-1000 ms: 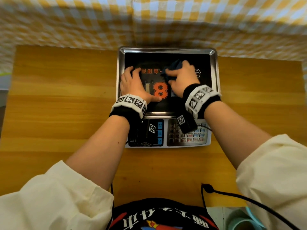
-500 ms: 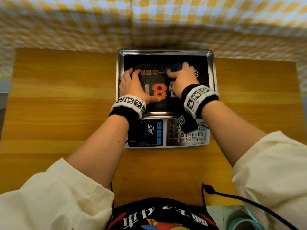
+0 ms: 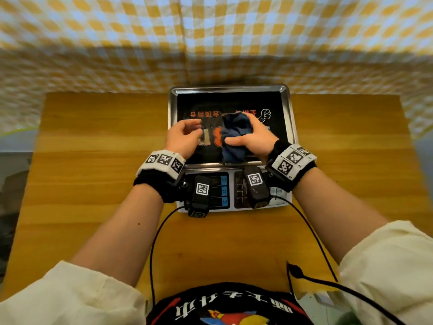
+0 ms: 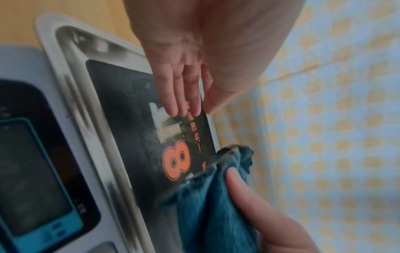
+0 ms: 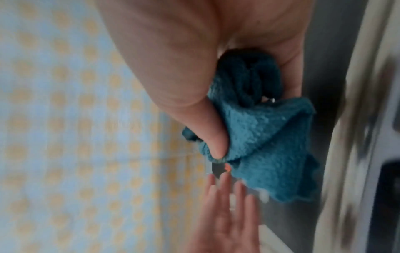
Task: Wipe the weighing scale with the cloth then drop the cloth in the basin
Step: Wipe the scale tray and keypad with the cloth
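From my head view, my right hand grips the bunched blue cloth above the weighing scale, whose steel tray holds only a black printed sheet. My left hand hangs beside it with loose fingers, holding nothing. From the left wrist, my fingers are straight over the tray. From the right wrist, my thumb pinches the cloth.
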